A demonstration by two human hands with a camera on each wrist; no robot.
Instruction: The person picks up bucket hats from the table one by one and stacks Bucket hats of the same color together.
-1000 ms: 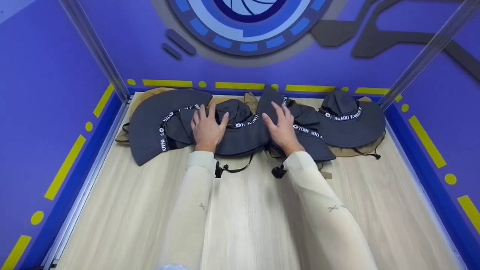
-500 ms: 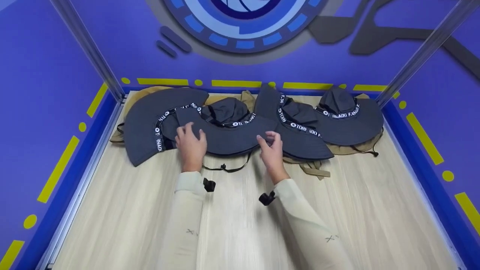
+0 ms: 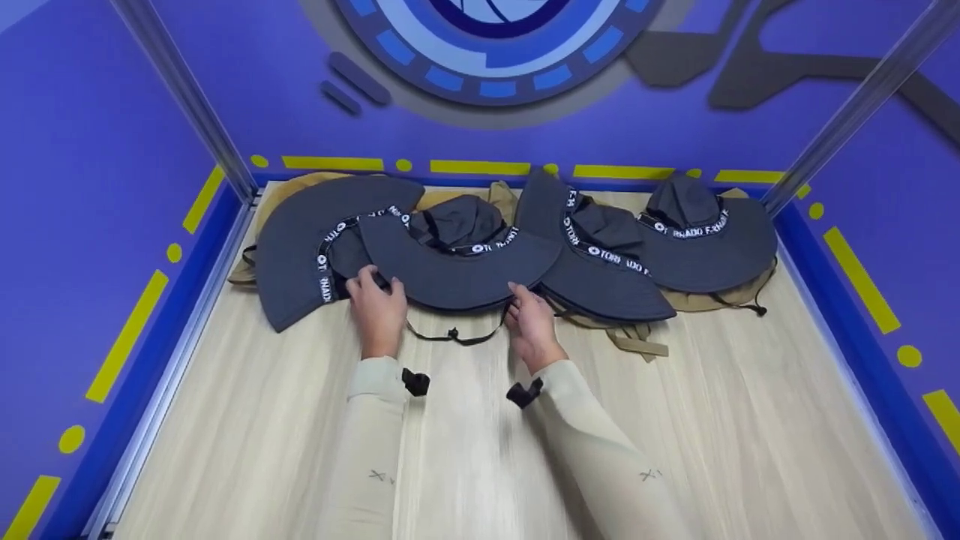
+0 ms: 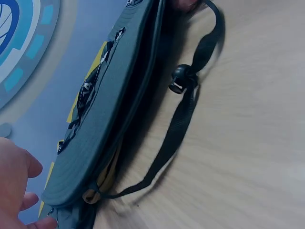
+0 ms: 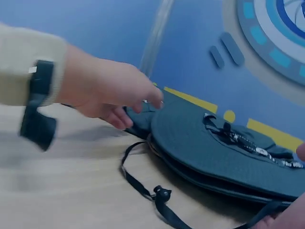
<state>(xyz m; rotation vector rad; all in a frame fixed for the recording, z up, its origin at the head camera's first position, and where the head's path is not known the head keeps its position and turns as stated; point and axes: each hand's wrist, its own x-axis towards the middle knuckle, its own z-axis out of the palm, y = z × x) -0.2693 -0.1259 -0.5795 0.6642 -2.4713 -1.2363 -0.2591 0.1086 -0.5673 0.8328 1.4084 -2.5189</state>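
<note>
Blue-purple panels point(image 3: 262, 97) with yellow dashes closed in a pale wood-grain bench point(image 3: 465, 450), and a row of dark grey brimmed hats lay along its far side. Middle hat point(image 3: 457, 277) in that row sat between the hands, its left end over the crown of the left-hand hat point(image 3: 292, 225) and its right end overlapping the neighbouring hat point(image 3: 607, 285); another hat point(image 3: 705, 262) lay at the far right. Tan fabric point(image 3: 502, 196) showed behind the row.

It looked light and soft, not fragile or especially slippery: the crown point(image 3: 465, 221) had slumped into creases, while the stitched brim seemed just firm enough to keep its curve. The brim's near edge, towards both ends, looked the surest place to take hold, clear of the loose black chin cord point(image 3: 457, 340) and its toggle point(image 4: 181, 78).

The brim's rounded edge pointed at the person and the crown at the back wall; the long axis ran left to right across the bench.

The right hand point(image 3: 531, 322) seemed to pinch the edge, thumb above and fingers beneath. The left hand point(image 3: 379, 315) was by the left end, fingers loosely bent and parted; whether it touched the brim could not be told.
</note>
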